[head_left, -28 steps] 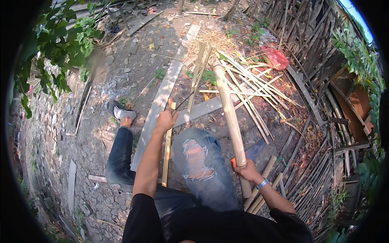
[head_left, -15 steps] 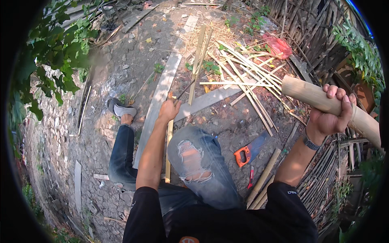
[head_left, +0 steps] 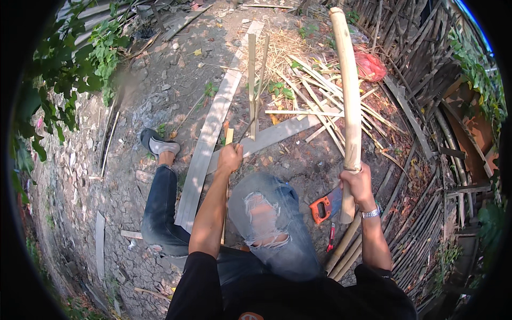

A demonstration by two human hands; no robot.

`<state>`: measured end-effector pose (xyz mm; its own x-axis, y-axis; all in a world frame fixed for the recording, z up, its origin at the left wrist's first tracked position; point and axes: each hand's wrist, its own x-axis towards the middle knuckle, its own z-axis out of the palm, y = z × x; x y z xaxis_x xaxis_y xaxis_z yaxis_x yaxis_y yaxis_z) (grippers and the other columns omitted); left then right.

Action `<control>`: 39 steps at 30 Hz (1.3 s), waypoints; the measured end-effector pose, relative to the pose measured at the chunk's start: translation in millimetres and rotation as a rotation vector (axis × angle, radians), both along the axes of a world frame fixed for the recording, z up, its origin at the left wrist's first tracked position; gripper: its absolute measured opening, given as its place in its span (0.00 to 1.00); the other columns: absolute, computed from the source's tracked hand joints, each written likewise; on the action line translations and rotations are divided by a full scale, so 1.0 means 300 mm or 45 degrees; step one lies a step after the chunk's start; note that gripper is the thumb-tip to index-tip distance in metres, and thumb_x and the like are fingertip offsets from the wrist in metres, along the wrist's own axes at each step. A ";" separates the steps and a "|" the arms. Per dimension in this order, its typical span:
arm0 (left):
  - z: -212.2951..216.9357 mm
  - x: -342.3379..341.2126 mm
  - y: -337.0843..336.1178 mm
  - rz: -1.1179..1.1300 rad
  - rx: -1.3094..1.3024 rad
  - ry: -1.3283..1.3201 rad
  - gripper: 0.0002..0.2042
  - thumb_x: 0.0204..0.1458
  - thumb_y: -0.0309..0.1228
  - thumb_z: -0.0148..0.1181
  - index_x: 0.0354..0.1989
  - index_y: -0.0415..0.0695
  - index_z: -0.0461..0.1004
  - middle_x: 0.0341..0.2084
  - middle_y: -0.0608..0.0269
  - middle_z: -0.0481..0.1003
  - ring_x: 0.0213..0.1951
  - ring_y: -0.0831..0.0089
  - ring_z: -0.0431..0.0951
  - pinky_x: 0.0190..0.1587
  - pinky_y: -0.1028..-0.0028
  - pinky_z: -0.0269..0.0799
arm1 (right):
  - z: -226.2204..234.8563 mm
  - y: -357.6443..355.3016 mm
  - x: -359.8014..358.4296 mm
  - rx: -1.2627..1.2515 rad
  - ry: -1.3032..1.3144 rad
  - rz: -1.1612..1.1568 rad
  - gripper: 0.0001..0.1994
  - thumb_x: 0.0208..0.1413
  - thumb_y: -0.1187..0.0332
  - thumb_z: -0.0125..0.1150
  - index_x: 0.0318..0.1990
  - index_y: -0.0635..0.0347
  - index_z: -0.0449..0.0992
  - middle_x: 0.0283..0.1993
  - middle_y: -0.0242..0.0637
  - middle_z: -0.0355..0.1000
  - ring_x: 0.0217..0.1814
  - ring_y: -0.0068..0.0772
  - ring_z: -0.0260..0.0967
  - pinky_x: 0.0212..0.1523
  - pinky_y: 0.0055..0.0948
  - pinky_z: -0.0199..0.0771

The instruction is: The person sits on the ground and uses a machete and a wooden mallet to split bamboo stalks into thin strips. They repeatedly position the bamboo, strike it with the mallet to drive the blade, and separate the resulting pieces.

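Note:
My left hand [head_left: 230, 158] is closed around the hidden handle of a knife, whose thin dark blade [head_left: 246, 129] points up and away. The blade's far end meets a bamboo piece [head_left: 252, 80] standing upright, with a second strip [head_left: 262, 80] leaning apart from it. In my right hand [head_left: 358, 185], a thick pale bamboo pole [head_left: 349, 96] is gripped near its lower end and held steeply upward. Beneath my left hand lies a light bamboo strip [head_left: 226, 197]. An orange-handled saw [head_left: 321, 209] is on the ground beside the pole's lower end.
Two grey planks [head_left: 205, 160] [head_left: 277, 133] meet on the cracked soil. Behind the pole lies a heap of split bamboo strips [head_left: 320, 98]. A red cutter [head_left: 331, 237], bamboo lengths [head_left: 344, 250] and a stack of thin poles [head_left: 416, 234] are at the right. A red bag [head_left: 369, 65] lies beyond.
My right hand has swung the bamboo pole from far right to nearer the middle, turning it upright. My left hand has shifted slightly right and nearer me; the standing bamboo piece is straighter.

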<state>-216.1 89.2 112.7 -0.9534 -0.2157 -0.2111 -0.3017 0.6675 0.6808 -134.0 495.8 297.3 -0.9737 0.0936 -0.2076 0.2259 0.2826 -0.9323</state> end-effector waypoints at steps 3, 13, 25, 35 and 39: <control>0.008 0.016 0.012 -0.028 -0.135 0.039 0.22 0.60 0.46 0.59 0.38 0.35 0.80 0.38 0.33 0.80 0.45 0.38 0.80 0.49 0.49 0.75 | 0.303 -0.005 -0.082 -0.357 0.525 -0.205 0.08 0.51 0.77 0.62 0.39 0.65 0.72 0.27 0.36 0.72 0.22 0.29 0.71 0.25 0.29 0.73; -0.022 0.035 0.044 -0.087 -0.098 -0.052 0.23 0.60 0.47 0.60 0.39 0.33 0.80 0.39 0.34 0.81 0.46 0.38 0.81 0.50 0.50 0.76 | -0.541 -0.091 0.187 0.516 -0.745 0.505 0.16 0.44 0.64 0.69 0.35 0.71 0.80 0.32 0.41 0.81 0.35 0.39 0.80 0.40 0.36 0.78; -0.210 0.053 -0.060 -0.007 -0.015 -0.038 0.21 0.60 0.44 0.60 0.35 0.31 0.79 0.34 0.32 0.80 0.42 0.39 0.81 0.46 0.52 0.77 | 0.252 -0.183 -0.172 -0.505 0.630 -0.049 0.09 0.52 0.76 0.62 0.40 0.65 0.71 0.28 0.39 0.73 0.27 0.31 0.73 0.29 0.32 0.75; -0.253 -0.084 0.084 -0.081 -0.135 -0.259 0.20 0.60 0.46 0.60 0.41 0.37 0.82 0.41 0.38 0.81 0.47 0.41 0.81 0.51 0.53 0.78 | -0.893 -0.010 0.105 0.443 -0.558 0.332 0.12 0.41 0.72 0.70 0.34 0.69 0.79 0.26 0.41 0.77 0.22 0.33 0.76 0.23 0.33 0.76; -0.392 0.030 0.020 -0.049 -0.111 -0.343 0.23 0.60 0.47 0.59 0.44 0.36 0.82 0.42 0.37 0.81 0.49 0.41 0.81 0.54 0.53 0.77 | -0.715 -0.088 0.118 0.158 -0.719 0.128 0.13 0.41 0.73 0.70 0.36 0.70 0.80 0.25 0.41 0.77 0.19 0.35 0.75 0.21 0.34 0.75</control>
<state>-207.2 95.3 -4.9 -0.8733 -0.2091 -0.4401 -0.4374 0.7344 0.5190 -98.5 469.2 82.7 -0.7209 0.0634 -0.6901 0.6443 0.4280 -0.6338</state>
